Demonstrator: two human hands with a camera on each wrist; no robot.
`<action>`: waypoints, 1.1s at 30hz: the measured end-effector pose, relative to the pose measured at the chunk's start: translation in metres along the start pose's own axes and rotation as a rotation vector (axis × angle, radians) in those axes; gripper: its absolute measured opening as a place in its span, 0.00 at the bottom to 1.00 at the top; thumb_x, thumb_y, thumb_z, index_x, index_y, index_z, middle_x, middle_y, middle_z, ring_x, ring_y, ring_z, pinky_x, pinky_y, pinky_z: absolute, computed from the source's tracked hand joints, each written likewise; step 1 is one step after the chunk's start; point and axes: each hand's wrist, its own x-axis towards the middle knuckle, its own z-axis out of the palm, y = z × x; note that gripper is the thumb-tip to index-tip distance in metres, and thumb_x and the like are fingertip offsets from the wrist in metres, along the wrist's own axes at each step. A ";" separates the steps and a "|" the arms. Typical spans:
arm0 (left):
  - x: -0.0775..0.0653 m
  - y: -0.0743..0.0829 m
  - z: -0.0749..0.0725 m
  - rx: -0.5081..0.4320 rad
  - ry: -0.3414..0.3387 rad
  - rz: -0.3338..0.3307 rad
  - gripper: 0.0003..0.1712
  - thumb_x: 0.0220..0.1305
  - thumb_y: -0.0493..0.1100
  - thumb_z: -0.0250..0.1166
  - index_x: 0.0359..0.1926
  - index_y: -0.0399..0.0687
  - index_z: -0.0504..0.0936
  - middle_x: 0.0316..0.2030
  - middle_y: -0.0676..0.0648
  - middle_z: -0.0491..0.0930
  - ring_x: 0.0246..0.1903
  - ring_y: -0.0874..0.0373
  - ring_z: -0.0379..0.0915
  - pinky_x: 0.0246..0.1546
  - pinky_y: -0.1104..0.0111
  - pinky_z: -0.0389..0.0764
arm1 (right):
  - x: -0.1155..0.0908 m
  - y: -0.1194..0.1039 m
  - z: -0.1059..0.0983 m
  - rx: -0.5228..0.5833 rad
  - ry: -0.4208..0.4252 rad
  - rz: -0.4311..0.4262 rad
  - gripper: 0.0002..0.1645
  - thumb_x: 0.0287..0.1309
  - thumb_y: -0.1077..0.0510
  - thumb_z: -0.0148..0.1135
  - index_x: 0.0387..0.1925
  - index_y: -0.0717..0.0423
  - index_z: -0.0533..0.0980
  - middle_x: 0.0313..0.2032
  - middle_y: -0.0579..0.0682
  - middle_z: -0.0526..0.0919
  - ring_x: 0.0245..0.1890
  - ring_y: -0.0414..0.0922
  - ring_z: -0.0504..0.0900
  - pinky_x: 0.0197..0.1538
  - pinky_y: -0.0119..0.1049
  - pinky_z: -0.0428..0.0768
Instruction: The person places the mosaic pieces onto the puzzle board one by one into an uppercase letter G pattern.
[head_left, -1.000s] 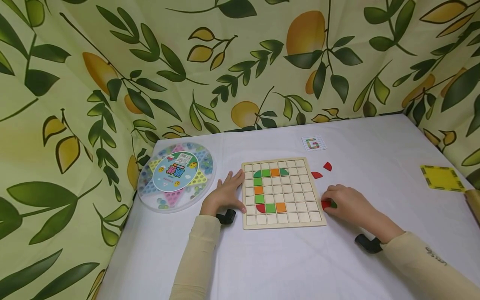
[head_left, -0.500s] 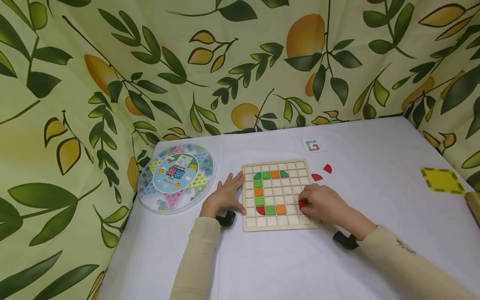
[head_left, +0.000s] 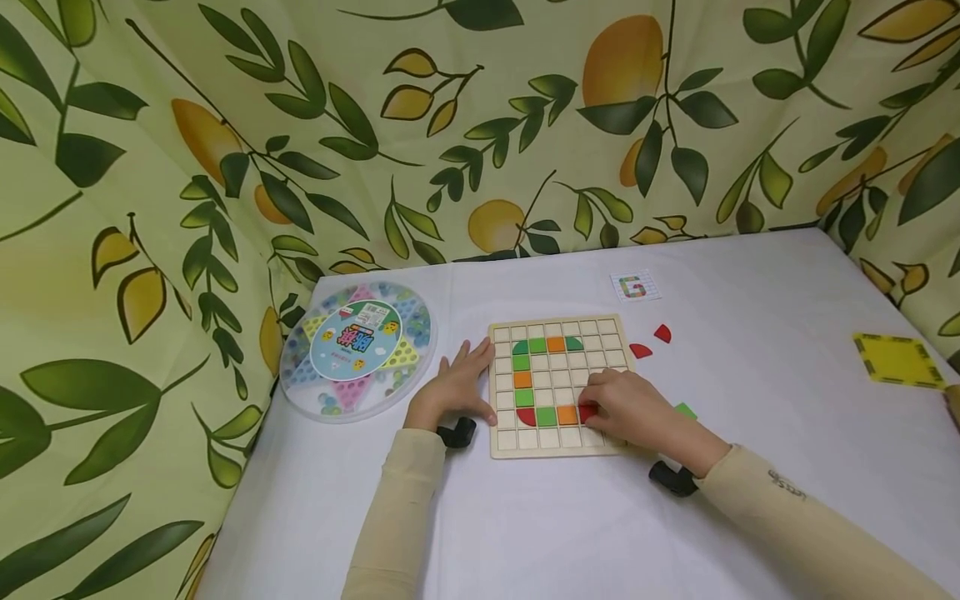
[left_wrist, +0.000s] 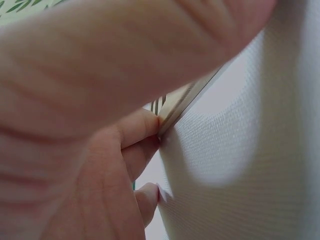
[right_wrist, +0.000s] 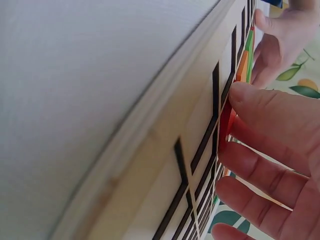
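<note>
A square wooden grid board (head_left: 555, 447) lies on the table, with green, orange and red tiles set in some of its cells. My left hand (head_left: 456, 388) rests against the board's left edge, fingers spread; in the left wrist view its fingertips touch the wooden rim (left_wrist: 176, 106). Over the lower right part of the board, my right hand (head_left: 628, 408) pinches a red tile (right_wrist: 226, 120) between thumb and fingers. That tile sits just right of an orange tile (head_left: 567, 415) in the row. The fingers hide part of the red tile's outline.
Two red quarter-round tiles (head_left: 641, 350) lie right of the board, and a green tile (head_left: 686, 411) shows behind my right wrist. A small pattern card (head_left: 636, 286) is behind them. A round game box (head_left: 356, 350) stands left, a yellow frame (head_left: 898, 359) far right.
My right hand has carried the red tile from the table at the board's right onto the board, leftward to beside the orange tile. The left hand keeps its place.
</note>
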 end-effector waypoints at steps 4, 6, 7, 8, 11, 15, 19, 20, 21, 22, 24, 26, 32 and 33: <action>-0.001 0.001 0.000 -0.006 0.000 -0.003 0.74 0.25 0.54 0.80 0.72 0.53 0.43 0.72 0.55 0.36 0.70 0.52 0.22 0.64 0.44 0.29 | -0.001 0.000 0.001 0.013 -0.002 0.000 0.14 0.41 0.54 0.73 0.35 0.51 0.83 0.28 0.39 0.75 0.28 0.37 0.68 0.33 0.33 0.72; -0.001 0.001 0.000 -0.010 -0.001 -0.005 0.74 0.25 0.54 0.80 0.72 0.53 0.43 0.72 0.55 0.35 0.70 0.52 0.22 0.64 0.44 0.29 | -0.002 0.000 0.001 0.019 -0.001 -0.004 0.14 0.41 0.55 0.73 0.35 0.51 0.83 0.28 0.39 0.75 0.28 0.37 0.69 0.33 0.33 0.71; -0.001 0.001 0.000 -0.014 -0.001 -0.005 0.74 0.25 0.54 0.81 0.72 0.53 0.43 0.72 0.55 0.35 0.70 0.52 0.22 0.64 0.44 0.29 | -0.003 0.001 0.001 0.023 0.001 -0.008 0.14 0.41 0.55 0.72 0.35 0.51 0.83 0.28 0.39 0.75 0.29 0.37 0.69 0.33 0.33 0.72; -0.001 0.001 0.000 -0.016 0.000 -0.005 0.74 0.25 0.54 0.81 0.72 0.53 0.43 0.72 0.55 0.36 0.70 0.52 0.22 0.64 0.44 0.29 | -0.003 0.001 0.001 0.027 0.005 -0.010 0.14 0.41 0.55 0.72 0.35 0.51 0.83 0.29 0.39 0.75 0.29 0.37 0.70 0.33 0.33 0.72; -0.001 0.001 0.000 -0.018 0.002 -0.005 0.74 0.25 0.53 0.81 0.72 0.52 0.43 0.72 0.55 0.36 0.70 0.52 0.22 0.64 0.44 0.29 | -0.007 0.004 -0.001 0.053 0.021 -0.007 0.13 0.42 0.57 0.71 0.36 0.51 0.83 0.30 0.39 0.76 0.31 0.37 0.72 0.33 0.32 0.73; -0.001 0.001 0.000 -0.012 0.004 -0.009 0.74 0.25 0.54 0.81 0.72 0.53 0.44 0.72 0.55 0.36 0.70 0.52 0.22 0.64 0.44 0.29 | -0.013 0.010 -0.008 0.073 0.027 0.024 0.13 0.43 0.58 0.70 0.36 0.52 0.83 0.32 0.40 0.77 0.34 0.39 0.75 0.35 0.34 0.76; -0.001 0.001 0.000 -0.013 0.001 -0.008 0.74 0.25 0.54 0.81 0.72 0.53 0.44 0.72 0.55 0.36 0.70 0.52 0.21 0.64 0.44 0.29 | -0.022 0.020 -0.016 0.064 0.013 0.072 0.16 0.42 0.57 0.72 0.38 0.55 0.83 0.34 0.42 0.79 0.37 0.42 0.77 0.38 0.38 0.77; -0.001 0.002 0.000 -0.014 0.000 -0.005 0.74 0.25 0.54 0.81 0.72 0.53 0.44 0.72 0.55 0.36 0.70 0.52 0.22 0.64 0.44 0.29 | -0.026 0.023 -0.018 0.060 0.012 0.082 0.17 0.42 0.58 0.72 0.38 0.56 0.82 0.35 0.43 0.79 0.37 0.43 0.77 0.38 0.38 0.77; -0.001 0.002 -0.001 -0.013 -0.001 -0.003 0.74 0.25 0.54 0.80 0.72 0.53 0.44 0.72 0.55 0.36 0.70 0.52 0.21 0.64 0.44 0.29 | -0.030 0.027 -0.020 0.055 0.016 0.097 0.17 0.42 0.58 0.72 0.38 0.56 0.83 0.35 0.43 0.79 0.37 0.43 0.77 0.37 0.38 0.77; -0.001 0.002 -0.001 -0.014 -0.004 -0.001 0.74 0.25 0.54 0.80 0.72 0.53 0.43 0.72 0.55 0.35 0.70 0.52 0.21 0.64 0.44 0.29 | -0.034 0.031 -0.022 0.049 0.022 0.109 0.17 0.42 0.58 0.72 0.38 0.56 0.83 0.35 0.43 0.79 0.37 0.43 0.77 0.37 0.38 0.77; -0.001 0.002 -0.002 -0.013 -0.006 0.001 0.74 0.26 0.54 0.80 0.72 0.53 0.43 0.72 0.55 0.35 0.70 0.52 0.21 0.64 0.44 0.29 | -0.043 0.039 -0.026 0.037 0.033 0.129 0.17 0.41 0.59 0.72 0.38 0.57 0.83 0.34 0.44 0.79 0.35 0.43 0.77 0.36 0.38 0.77; -0.001 0.002 -0.002 -0.010 -0.004 0.003 0.74 0.26 0.54 0.80 0.72 0.52 0.44 0.72 0.55 0.36 0.70 0.52 0.22 0.64 0.44 0.29 | -0.053 0.046 -0.029 0.032 0.041 0.145 0.18 0.40 0.60 0.72 0.38 0.58 0.82 0.34 0.43 0.79 0.35 0.42 0.77 0.36 0.38 0.77; -0.002 0.003 -0.002 -0.001 0.002 -0.007 0.74 0.26 0.54 0.80 0.72 0.52 0.44 0.72 0.55 0.36 0.70 0.51 0.22 0.64 0.44 0.30 | -0.072 0.060 -0.033 0.053 -0.001 0.217 0.18 0.38 0.59 0.74 0.37 0.59 0.82 0.32 0.43 0.78 0.33 0.42 0.76 0.35 0.38 0.77; -0.002 0.003 -0.001 -0.001 0.000 -0.010 0.74 0.26 0.54 0.80 0.72 0.52 0.43 0.72 0.55 0.35 0.70 0.51 0.22 0.64 0.44 0.30 | -0.074 0.062 -0.033 0.058 -0.010 0.226 0.19 0.38 0.59 0.74 0.37 0.59 0.83 0.32 0.43 0.78 0.33 0.42 0.76 0.35 0.38 0.77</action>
